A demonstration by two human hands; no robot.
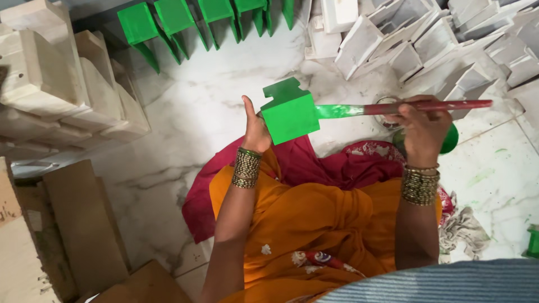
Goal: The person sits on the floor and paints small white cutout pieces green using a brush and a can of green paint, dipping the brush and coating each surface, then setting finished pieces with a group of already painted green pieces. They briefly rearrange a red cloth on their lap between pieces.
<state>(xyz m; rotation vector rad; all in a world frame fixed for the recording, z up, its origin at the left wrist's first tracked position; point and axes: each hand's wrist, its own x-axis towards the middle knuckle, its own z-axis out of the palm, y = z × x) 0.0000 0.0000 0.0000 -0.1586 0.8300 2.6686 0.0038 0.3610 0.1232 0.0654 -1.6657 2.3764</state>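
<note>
Left hand [256, 130] grips green block [289, 115]; right hand [422, 126] at 3 o'clock holds paintbrush [393, 108] touching it.

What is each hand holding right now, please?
Left hand: closed, holding the green block.
Right hand: closed, holding the paintbrush.

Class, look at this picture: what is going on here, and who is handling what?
A seated person holds a green-painted block up in the left hand. The right hand grips a red-handled brush, its green-coated end against the block's side. A row of finished green blocks stands on the marble floor ahead, and unpainted white pieces are piled to the right.
</note>
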